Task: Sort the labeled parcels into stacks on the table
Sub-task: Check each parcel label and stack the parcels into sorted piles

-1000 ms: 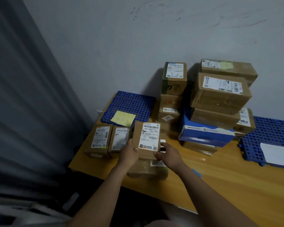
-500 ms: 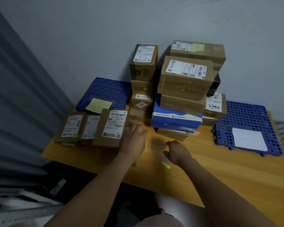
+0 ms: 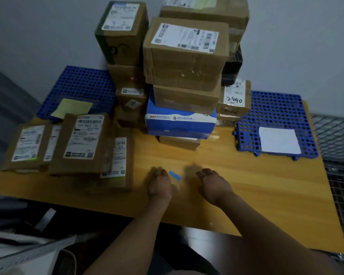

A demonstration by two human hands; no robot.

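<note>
Labelled cardboard parcels lie at the table's left: one at the far left [image 3: 27,147], a raised one [image 3: 81,142] beside it, and a flat one [image 3: 118,159] under its right side. A tall pile stands at the back centre, with a large brown box [image 3: 185,54] on top, a blue-and-white box [image 3: 180,123] lower down and a small box marked 2490 [image 3: 234,98] at its right. My left hand [image 3: 160,184] and my right hand [image 3: 213,185] hover over the bare wood in front of the pile, fingers loosely curled, holding nothing.
The wooden table [image 3: 246,185] carries a blue perforated mat [image 3: 77,84] with a yellow note [image 3: 72,109] at the back left, and another blue mat [image 3: 276,108] with a white sheet [image 3: 279,139] at the right. A small blue strip [image 3: 174,175] lies between my hands. Wire mesh [image 3: 338,135] borders the right edge.
A second ago both hands held a labelled parcel; it now lies in the left group. Both hands let go and moved right to the table's middle. The camera came closer to the pile.
</note>
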